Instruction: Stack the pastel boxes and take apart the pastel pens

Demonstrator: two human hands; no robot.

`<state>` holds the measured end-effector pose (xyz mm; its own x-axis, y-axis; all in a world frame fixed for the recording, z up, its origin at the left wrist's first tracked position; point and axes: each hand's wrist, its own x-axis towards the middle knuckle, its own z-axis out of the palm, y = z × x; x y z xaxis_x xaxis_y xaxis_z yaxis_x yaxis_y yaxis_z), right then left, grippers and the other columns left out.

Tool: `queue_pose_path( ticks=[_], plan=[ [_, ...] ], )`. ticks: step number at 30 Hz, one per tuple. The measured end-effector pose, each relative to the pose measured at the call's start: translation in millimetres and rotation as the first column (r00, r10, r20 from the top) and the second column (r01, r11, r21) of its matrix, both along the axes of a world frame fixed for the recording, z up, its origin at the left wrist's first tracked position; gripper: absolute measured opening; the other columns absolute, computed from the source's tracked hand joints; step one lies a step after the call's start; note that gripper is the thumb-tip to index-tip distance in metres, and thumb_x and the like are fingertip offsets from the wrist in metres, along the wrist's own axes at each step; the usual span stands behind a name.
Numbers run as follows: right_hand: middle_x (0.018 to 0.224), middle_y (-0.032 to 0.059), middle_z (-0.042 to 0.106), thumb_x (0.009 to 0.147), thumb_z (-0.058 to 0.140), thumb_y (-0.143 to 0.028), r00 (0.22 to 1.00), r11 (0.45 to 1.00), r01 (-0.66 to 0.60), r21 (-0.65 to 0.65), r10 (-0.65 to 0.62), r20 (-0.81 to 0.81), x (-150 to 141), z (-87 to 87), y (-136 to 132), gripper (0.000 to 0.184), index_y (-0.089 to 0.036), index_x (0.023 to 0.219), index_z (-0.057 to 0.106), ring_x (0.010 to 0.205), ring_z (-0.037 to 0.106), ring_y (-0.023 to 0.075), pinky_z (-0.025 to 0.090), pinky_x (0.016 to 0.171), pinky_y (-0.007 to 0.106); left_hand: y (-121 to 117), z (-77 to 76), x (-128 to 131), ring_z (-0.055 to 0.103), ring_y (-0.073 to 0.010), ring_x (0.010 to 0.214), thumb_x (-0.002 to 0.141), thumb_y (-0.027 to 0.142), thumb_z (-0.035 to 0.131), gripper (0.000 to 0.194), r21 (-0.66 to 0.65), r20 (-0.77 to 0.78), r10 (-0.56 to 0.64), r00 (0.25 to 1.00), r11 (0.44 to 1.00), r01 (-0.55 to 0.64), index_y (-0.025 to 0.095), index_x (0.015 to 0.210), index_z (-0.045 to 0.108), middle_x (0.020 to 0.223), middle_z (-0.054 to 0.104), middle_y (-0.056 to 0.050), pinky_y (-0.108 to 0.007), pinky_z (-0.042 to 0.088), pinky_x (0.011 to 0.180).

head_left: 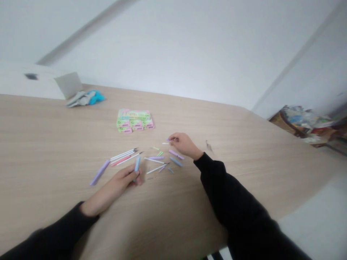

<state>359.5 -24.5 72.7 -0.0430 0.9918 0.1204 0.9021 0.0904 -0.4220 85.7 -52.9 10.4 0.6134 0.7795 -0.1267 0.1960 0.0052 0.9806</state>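
Pen barrel (137, 163), light blue, points up from the left hand (129, 176), whose fingers are wrapped round its lower end, over the wooden table (233, 130). Right hand (181, 142) has its fingertips drawn narrow at a small purple piece (167, 139); whether they grip it I cannot tell. White refills (123, 154) lie between the purple pen (100, 173) and the barrel, stacked boxes (135, 121) beyond

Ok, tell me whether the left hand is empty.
No, the left hand grips a light blue tube, part of which shows above the grip.
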Motion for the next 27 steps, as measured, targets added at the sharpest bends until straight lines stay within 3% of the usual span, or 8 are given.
queue_pose_path(
  ticks=[3,6,11,16,20,24,27],
  plan=[
    [0.091,0.0031,0.072,0.089,0.059,-0.013,0.945,0.983,-0.174,0.065,0.185,-0.269,-31.3,-7.8,-47.1,0.014,-0.016,0.096,0.070,0.082,0.065,0.0132,0.049,0.076,0.024,-8.7,-0.2,4.8,0.047,-0.0151,0.061,0.083,0.045,0.058,0.032,-0.106,0.186,0.045,0.982,0.994,-0.026,0.020,0.066,0.045,0.059,0.049,0.002,-0.030,0.039,0.064],
    [0.085,0.0016,0.068,0.087,0.059,-0.011,0.868,0.955,-0.276,0.108,0.296,-0.400,-49.9,-20.7,-79.8,0.012,-0.018,0.089,0.068,0.078,0.060,0.0138,0.047,0.074,0.026,-16.0,3.1,8.4,0.035,-0.0100,0.053,0.090,0.042,0.058,0.029,-0.070,0.205,-0.037,0.978,0.996,0.053,0.019,0.075,0.046,0.055,0.042,0.006,-0.026,0.030,0.056],
    [0.088,0.0040,0.070,0.090,0.057,-0.011,0.832,0.944,-0.307,0.118,0.327,-0.449,-62.5,-35.8,-95.4,0.013,-0.017,0.094,0.068,0.080,0.061,0.0158,0.046,0.072,0.028,-20.5,3.2,8.7,0.027,-0.0075,0.047,0.091,0.057,0.055,0.041,-0.076,0.188,-0.131,0.973,0.986,0.148,0.018,0.082,0.049,0.050,0.036,0.010,-0.025,0.022,0.049],
    [0.089,0.0065,0.068,0.092,0.053,-0.008,0.835,0.906,-0.380,0.185,0.422,-0.353,-68.4,-37.7,-101.3,0.016,-0.016,0.092,0.067,0.085,0.060,0.0170,0.045,0.078,0.029,-23.2,0.6,7.5,0.027,-0.0072,0.050,0.088,0.058,0.060,0.044,-0.089,0.058,-0.110,0.992,0.989,0.115,0.015,0.080,0.054,0.054,0.035,0.009,-0.025,0.018,0.049],
    [0.090,0.0059,0.069,0.092,0.053,-0.008,0.823,0.911,-0.368,0.187,0.413,-0.390,-69.3,-42.9,-104.8,0.015,-0.017,0.093,0.065,0.085,0.061,0.0163,0.046,0.079,0.028,-23.4,1.4,7.3,0.025,-0.0072,0.050,0.088,0.058,0.060,0.044,-0.124,0.049,-0.097,0.994,0.987,0.103,0.015,0.080,0.056,0.053,0.033,0.009,-0.026,0.017,0.049],
    [0.074,-0.0008,0.066,0.093,0.058,-0.020,0.800,0.955,-0.274,0.111,0.290,-0.525,-68.1,-48.4,-106.7,0.011,-0.019,0.103,0.062,0.065,0.059,0.0126,0.046,0.065,0.025,-22.6,1.5,6.3,0.026,-0.0076,0.050,0.089,0.056,0.061,0.042,-0.124,0.093,-0.086,0.992,0.988,0.097,0.015,0.082,0.057,0.052,0.034,0.009,-0.026,0.017,0.050],
    [0.067,-0.0033,0.061,0.093,0.058,-0.028,0.741,0.960,-0.276,0.046,0.242,-0.626,-66.6,-47.6,-106.8,0.011,-0.019,0.097,0.062,0.056,0.058,0.0105,0.045,0.058,0.024,-22.4,-0.7,5.0,0.026,-0.0079,0.050,0.090,0.054,0.061,0.040,-0.135,0.116,-0.088,0.989,0.986,0.103,0.015,0.083,0.057,0.053,0.034,0.009,-0.026,0.017,0.050]
  ],
)
